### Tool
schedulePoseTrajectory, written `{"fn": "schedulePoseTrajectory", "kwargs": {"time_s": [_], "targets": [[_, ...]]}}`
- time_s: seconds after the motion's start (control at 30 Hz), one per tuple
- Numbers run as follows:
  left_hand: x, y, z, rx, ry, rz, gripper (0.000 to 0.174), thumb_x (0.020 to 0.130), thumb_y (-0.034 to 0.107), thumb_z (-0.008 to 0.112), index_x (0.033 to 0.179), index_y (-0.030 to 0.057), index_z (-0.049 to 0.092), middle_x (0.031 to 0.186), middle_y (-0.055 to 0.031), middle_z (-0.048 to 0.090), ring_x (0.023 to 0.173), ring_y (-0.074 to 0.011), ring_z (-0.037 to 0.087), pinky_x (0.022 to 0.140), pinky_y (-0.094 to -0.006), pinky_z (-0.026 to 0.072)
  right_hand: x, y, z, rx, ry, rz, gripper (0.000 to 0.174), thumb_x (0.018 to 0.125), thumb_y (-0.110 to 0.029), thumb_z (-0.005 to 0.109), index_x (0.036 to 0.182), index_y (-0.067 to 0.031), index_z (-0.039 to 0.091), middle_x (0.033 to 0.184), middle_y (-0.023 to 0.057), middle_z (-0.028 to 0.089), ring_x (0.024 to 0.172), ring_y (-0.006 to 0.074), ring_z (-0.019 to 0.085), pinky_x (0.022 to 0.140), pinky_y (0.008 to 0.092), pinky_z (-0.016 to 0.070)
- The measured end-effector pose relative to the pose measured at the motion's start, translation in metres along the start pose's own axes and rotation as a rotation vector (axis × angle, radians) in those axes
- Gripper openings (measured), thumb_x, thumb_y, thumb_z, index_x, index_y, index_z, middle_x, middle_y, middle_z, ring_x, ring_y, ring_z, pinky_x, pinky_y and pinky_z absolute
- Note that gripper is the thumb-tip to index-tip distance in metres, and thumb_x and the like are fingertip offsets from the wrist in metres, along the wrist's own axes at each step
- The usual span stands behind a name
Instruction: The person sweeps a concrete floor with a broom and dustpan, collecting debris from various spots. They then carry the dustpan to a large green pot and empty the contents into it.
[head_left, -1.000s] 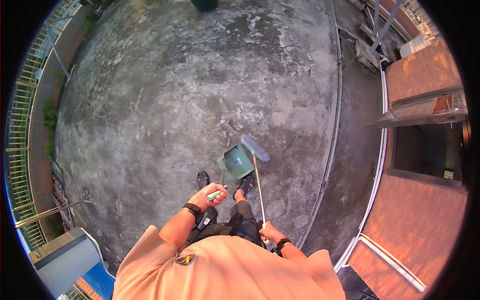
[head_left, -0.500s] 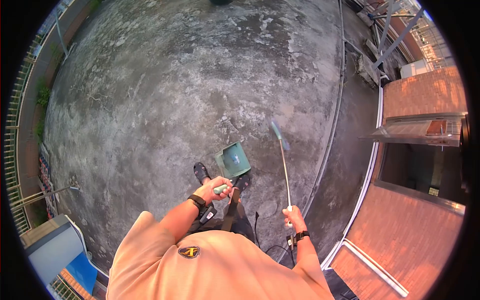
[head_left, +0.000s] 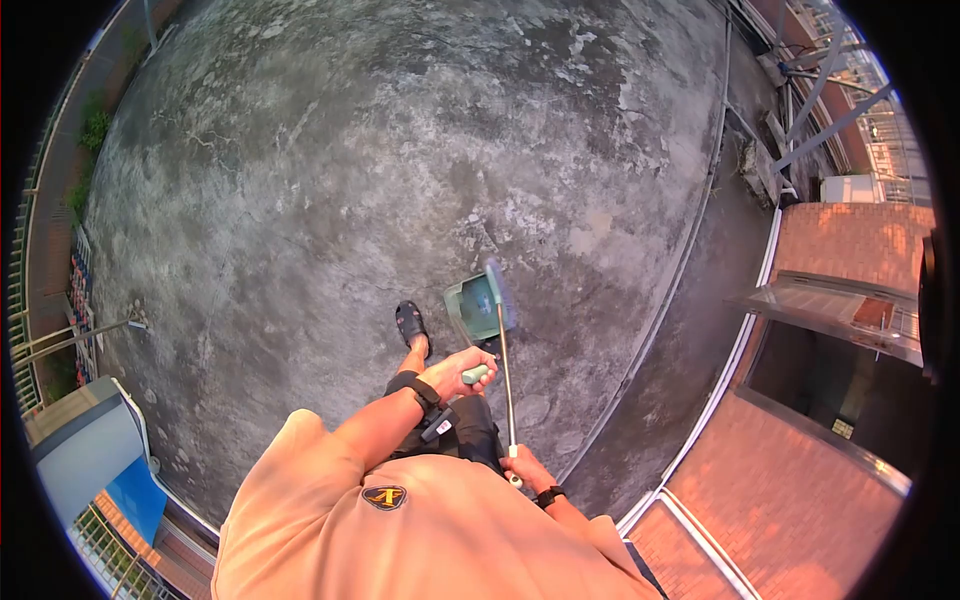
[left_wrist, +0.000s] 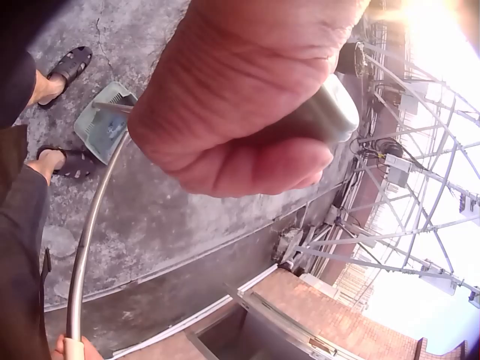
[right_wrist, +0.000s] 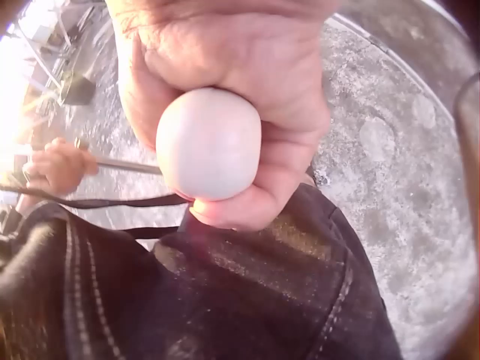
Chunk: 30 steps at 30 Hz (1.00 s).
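My left hand (head_left: 458, 372) grips the pale green handle end (left_wrist: 337, 109) of a long-handled dustpan (head_left: 466, 310), fingers curled round it. The green dustpan lies low by my feet, with a little pale debris inside. Farther right and closer to my body, my right hand (head_left: 530, 466) holds a broom by the white, rounded end of its handle (right_wrist: 210, 146). Its metal stick (head_left: 506, 375) runs forward to the blurred, bluish broom head (head_left: 498, 288), which overlaps the dustpan's right side in the head view. The left wrist view shows the dustpan (left_wrist: 101, 135) beyond the stick.
Worn, stained concrete (head_left: 300, 200) stretches around me. A dark clog (head_left: 410, 320) is on my left foot, left of the dustpan. To the right are a shallow gutter strip, a brick wall (head_left: 790, 480) and an open window (head_left: 830, 385). A railing edges the far left.
The broom swung out to the right, away from the dustpan, then came back left over its right side. My right hand moved out and back with it. The left hand kept its grip.
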<state>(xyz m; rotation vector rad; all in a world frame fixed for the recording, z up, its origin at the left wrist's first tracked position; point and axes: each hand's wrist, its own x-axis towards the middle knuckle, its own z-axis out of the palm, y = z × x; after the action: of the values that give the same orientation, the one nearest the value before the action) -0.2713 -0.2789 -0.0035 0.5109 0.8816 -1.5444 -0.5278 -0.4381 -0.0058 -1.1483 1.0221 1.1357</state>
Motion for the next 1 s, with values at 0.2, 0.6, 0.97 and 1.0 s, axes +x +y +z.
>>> {"fn": "schedulePoseTrajectory", "kwargs": {"time_s": [0.2, 0.6, 0.97, 1.0], "targets": [[-0.010, -0.004, -0.016, -0.032, -0.032, 0.016, 0.006, 0.075, 0.005, 0.050, 0.070, 0.0044, 0.047, 0.058, -0.0015, 0.046, 0.044, -0.0096, 0.045, 0.036, -0.0200, 0.0333, -0.085, -0.052, -0.017, 0.171, 0.059, -0.096, 0.020, 0.073, -0.005, 0.060, 0.082, -0.0063, 0.042, 0.060, 0.0019, 0.046, 0.040, 0.0091, 0.044, 0.035, 0.0269, 0.0395], [-0.074, -0.033, -0.040, -0.319, -0.080, 0.250, 0.019, 0.078, 0.011, 0.046, 0.060, 0.0089, 0.043, 0.051, 0.0025, 0.042, 0.036, -0.0063, 0.038, 0.029, -0.0184, 0.0298, 0.018, -0.274, -0.118, -0.356, 0.266, -0.463, 0.017, 0.072, -0.008, 0.057, 0.074, -0.0067, 0.041, 0.054, 0.0024, 0.047, 0.040, 0.0111, 0.047, 0.036, 0.0266, 0.0399], [-0.091, -0.004, -0.097, -0.534, -0.177, 0.397, 0.005, 0.077, 0.007, 0.046, 0.074, 0.0064, 0.041, 0.058, -0.0006, 0.044, 0.039, -0.0084, 0.040, 0.029, -0.0197, 0.0311, 0.119, -0.263, -0.032, -0.812, 0.258, -0.215, 0.030, 0.069, -0.007, 0.055, 0.091, 0.0059, 0.038, 0.067, 0.0126, 0.054, 0.057, 0.0209, 0.057, 0.046, 0.0343, 0.0431], [-0.093, 0.000, -0.101, -0.527, -0.162, 0.379, 0.006, 0.076, 0.007, 0.047, 0.073, 0.0066, 0.042, 0.057, -0.0005, 0.044, 0.039, -0.0083, 0.041, 0.029, -0.0194, 0.0311, 0.104, -0.239, -0.020, -0.780, 0.201, -0.185, 0.034, 0.070, -0.008, 0.055, 0.093, 0.0063, 0.035, 0.067, 0.0137, 0.054, 0.058, 0.0215, 0.057, 0.045, 0.0338, 0.0432]]}}
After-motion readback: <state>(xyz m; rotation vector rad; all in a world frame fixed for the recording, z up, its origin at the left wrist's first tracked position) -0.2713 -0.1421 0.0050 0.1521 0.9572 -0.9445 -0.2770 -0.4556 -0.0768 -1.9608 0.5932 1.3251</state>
